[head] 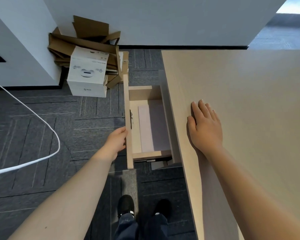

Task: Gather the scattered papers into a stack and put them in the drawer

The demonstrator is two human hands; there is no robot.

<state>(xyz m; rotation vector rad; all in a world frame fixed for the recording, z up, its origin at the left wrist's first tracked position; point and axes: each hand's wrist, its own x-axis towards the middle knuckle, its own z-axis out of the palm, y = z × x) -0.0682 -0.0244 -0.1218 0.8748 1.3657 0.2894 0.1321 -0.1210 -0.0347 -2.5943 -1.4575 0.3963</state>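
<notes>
- While our left grip (118, 141) curls round the front edge of the drawer (127, 101), nearer us than its dark handle (131, 118), our right grip (204, 125) lies flat, fingers straight, on the surface (249, 92), holding nothing.
- We find the papers (152, 129) lying flat inside the open drawer, long axis parallel to its front, short edges toward its side walls.
- We judge them light, limp and slippery, best pinched at a long edge, thumb on top.
</notes>
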